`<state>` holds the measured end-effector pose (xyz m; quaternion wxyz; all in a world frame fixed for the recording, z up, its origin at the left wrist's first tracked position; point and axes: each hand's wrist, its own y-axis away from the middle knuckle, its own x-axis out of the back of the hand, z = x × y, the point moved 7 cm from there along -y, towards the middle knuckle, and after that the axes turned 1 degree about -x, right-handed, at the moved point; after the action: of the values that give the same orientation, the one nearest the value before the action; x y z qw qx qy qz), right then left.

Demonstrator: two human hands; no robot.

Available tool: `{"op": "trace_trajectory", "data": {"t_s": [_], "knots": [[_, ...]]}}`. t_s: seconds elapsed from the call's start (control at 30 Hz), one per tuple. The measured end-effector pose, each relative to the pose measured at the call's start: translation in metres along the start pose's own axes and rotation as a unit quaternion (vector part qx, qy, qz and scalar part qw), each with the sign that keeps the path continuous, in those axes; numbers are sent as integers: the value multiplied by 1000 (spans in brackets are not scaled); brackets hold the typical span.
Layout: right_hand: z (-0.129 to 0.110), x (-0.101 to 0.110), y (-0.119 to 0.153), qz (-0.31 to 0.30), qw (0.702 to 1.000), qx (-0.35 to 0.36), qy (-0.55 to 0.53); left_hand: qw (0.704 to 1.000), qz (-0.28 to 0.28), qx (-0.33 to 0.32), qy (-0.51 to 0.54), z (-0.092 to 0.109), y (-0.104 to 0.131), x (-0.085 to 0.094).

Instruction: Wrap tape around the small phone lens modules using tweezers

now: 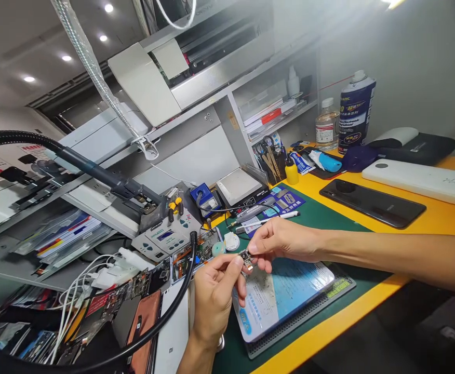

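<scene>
Between my two hands is a small electronic part (246, 257), dark with shiny metal bits; its exact kind is too small to make out. My left hand (220, 291) pinches it from the left between thumb and fingers. From the right, the fingertips of my right hand (271, 244) grip its other edge. Both hands hover over a blue and white pad (290, 296), which lies on a dark perforated mat (301, 324). A round white item (232, 241) and a pale green roll (218, 249) sit just beyond my fingers.
A rework station (169, 236) with a black hose (181, 306) stands on the left. Phones (371, 202), a spray can (356, 114) and a clear bottle (326, 127) are at the right. A blue soldering station (206, 200) and pens (268, 222) lie behind.
</scene>
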<state>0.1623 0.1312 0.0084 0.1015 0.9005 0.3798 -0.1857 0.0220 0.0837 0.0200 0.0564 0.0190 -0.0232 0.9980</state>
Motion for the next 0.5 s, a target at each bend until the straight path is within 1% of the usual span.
{"op": "trace_trajectory", "data": {"t_s": [0.33, 0.5], "knots": [[2, 0, -2, 14, 1000, -4, -21, 999, 18, 13, 38, -4, -2, 3], [3, -2, -2, 6, 1000, -8, -28, 998, 30, 28, 57, -5, -2, 5]]}}
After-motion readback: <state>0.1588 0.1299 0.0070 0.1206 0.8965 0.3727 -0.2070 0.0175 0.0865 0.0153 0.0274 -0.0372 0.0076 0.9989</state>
